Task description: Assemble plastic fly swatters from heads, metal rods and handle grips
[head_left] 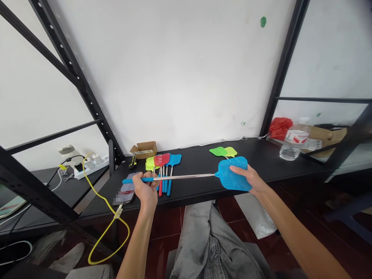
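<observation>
A blue fly swatter (pixel 187 176) with a long metal rod is held level across my lap, above the front edge of the black table (pixel 197 162). My left hand (pixel 144 188) is closed round its blue handle. At the other end my right hand (pixel 250 177) grips the blue perforated head, thumb on top. Behind the left hand, a pile of short-looking swatters in yellow, red (pixel 161 159) and blue (pixel 174 159) lies on the table. Farther right, a green swatter (pixel 218 151) and a yellow-green one (pixel 231 151) lie partly hidden behind the blue head.
A phone (pixel 126 192) on a yellow cable (pixel 100 197) lies at the left, near a small open carton (pixel 144 149). A water bottle (pixel 295 138) and a red plastic bag (pixel 280 128) stand at the right. Black metal shelf posts (pixel 286 66) flank the table.
</observation>
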Demonstrator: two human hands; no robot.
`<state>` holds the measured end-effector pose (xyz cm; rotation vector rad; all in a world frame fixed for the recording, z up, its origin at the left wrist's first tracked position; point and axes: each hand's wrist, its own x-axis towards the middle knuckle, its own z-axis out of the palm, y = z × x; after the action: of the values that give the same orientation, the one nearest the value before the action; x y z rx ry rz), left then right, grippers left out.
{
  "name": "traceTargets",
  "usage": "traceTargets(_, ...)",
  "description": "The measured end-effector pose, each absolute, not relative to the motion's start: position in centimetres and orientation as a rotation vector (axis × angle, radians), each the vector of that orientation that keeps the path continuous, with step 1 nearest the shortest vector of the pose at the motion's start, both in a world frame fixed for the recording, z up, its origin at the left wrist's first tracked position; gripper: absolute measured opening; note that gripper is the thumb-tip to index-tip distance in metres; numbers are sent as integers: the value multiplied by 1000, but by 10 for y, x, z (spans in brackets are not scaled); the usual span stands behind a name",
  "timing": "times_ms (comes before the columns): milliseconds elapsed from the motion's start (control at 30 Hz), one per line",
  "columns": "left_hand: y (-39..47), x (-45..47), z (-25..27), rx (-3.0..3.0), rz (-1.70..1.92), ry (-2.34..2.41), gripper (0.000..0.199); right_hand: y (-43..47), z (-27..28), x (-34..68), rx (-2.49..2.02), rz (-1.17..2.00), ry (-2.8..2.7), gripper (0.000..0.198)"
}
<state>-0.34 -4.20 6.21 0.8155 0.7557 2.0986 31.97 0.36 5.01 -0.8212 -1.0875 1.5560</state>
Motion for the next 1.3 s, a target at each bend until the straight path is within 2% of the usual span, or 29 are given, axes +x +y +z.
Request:
traceTargets(500,-47,-5,70,780,2134,758,42,-6,57,311,-822,1541,-1103,41)
traceTargets(800,-42,49,47,823,1978,805,37,-22,43,275,-722,1650,-1120,42)
traceTargets(1033,-35,37,39,902,1778,876,42,-13,40,279,-725,1707,-1113,39)
traceTargets(1200,-27,26,37,781,1824,1030,36,9,31,283,-697,1772,-999,33)
traceTargets(1300,-25,27,33,762,1774,1063,33,12,28,282,-685,1828,-928,39)
